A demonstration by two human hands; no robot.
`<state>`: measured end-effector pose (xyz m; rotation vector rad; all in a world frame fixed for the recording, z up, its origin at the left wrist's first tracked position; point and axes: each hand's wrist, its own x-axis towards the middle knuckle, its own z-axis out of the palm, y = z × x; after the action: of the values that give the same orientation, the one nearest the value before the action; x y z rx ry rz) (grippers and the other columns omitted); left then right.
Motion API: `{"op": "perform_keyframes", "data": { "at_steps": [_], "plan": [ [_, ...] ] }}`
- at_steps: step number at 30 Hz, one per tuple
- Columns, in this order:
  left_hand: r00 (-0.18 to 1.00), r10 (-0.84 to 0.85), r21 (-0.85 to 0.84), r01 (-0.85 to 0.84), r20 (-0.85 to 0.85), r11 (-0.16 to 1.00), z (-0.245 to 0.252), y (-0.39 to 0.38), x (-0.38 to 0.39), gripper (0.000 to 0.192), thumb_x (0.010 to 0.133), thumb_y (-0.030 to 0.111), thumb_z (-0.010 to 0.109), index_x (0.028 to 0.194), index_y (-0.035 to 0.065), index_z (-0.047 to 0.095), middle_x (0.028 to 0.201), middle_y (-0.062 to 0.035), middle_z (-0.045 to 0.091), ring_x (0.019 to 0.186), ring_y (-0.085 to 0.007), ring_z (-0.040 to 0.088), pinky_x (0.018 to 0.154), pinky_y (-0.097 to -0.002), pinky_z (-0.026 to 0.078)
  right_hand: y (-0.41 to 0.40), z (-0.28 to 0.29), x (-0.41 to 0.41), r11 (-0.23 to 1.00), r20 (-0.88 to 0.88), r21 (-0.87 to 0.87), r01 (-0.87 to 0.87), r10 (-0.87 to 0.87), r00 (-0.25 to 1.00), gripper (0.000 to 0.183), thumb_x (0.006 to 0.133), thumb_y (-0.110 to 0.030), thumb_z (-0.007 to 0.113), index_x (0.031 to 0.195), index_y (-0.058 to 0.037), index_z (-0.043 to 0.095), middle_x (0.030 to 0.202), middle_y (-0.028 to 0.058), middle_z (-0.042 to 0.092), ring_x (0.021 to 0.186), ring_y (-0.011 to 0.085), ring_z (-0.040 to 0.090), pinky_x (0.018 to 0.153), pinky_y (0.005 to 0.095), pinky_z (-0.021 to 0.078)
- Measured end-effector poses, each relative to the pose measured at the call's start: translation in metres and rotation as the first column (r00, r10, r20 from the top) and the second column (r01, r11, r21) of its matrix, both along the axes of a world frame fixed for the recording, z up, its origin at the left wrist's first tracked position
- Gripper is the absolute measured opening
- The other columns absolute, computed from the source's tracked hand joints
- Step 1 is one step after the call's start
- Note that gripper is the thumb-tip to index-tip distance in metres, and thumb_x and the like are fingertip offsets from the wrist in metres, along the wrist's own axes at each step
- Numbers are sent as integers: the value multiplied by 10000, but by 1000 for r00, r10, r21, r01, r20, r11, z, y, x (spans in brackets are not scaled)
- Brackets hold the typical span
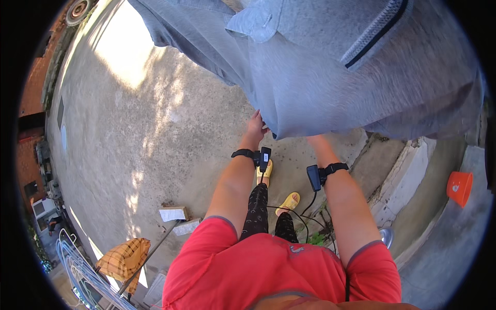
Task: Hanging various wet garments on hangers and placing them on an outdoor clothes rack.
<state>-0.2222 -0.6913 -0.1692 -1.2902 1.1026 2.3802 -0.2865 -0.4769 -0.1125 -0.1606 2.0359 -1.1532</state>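
A large grey-blue cloth garment [310, 85] with a button tab and a dark-edged trim strip fills the top right of the head view. My left hand [257, 126] is at the garment's lower left corner, its fingers pinching the edge. My right hand [317, 140] reaches up behind the lower hem; its fingers are hidden by the cloth, so its hold cannot be told. Each wrist wears a black strap with a small cabled device. The garment hangs in front of me above the concrete ground.
At lower left, many wire hangers [83, 263] and a checked orange cloth [124, 259] hang by a metal pole [155, 248]. White-faced blocks [173, 214] lie near its end. An orange bucket [460, 188] stands far right, past a raised concrete edge [407, 174].
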Motion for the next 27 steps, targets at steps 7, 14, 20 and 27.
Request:
{"op": "perform_keyframes", "data": {
  "at_steps": [7, 14, 20, 27],
  "plan": [
    [992, 93, 248, -69, -89, 966, -27, 41, 41, 312, 953, 230, 494, 1233, 95, 474, 995, -92, 615, 832, -225, 614, 630, -371, 515, 41, -26, 79, 905, -523, 386, -176, 372, 767, 406, 932, -346, 504, 1162, -13, 529, 948, 96, 636, 820, 255, 596, 723, 433, 470],
    [994, 106, 198, -103, -5, 975, -47, 52, 101, 169, 937, 206, 557, 1049, 80, 557, 915, -53, 618, 764, -192, 593, 645, -356, 512, 55, -8, 94, 909, -464, 383, -166, 344, 816, 370, 920, -317, 523, 1133, -14, 543, 911, 94, 633, 773, 244, 597, 681, 417, 468],
    [973, 207, 145, -221, 103, 965, -61, 70, 122, 239, 937, 183, 531, 1161, 99, 537, 893, -28, 626, 681, -168, 574, 601, -341, 497, 59, -2, 114, 917, -447, 349, -193, 344, 826, 340, 910, -292, 540, 1108, -16, 555, 880, 91, 631, 734, 235, 598, 645, 404, 467],
    [998, -47, 189, 40, 32, 981, -62, 96, 129, 263, 919, 139, 483, 1164, 95, 567, 819, -18, 636, 625, -156, 600, 475, -341, 493, 91, -7, 140, 908, -416, 375, -189, 347, 840, 304, 899, -263, 560, 1078, -17, 568, 843, 89, 628, 687, 224, 599, 604, 388, 466]
  ]
}}
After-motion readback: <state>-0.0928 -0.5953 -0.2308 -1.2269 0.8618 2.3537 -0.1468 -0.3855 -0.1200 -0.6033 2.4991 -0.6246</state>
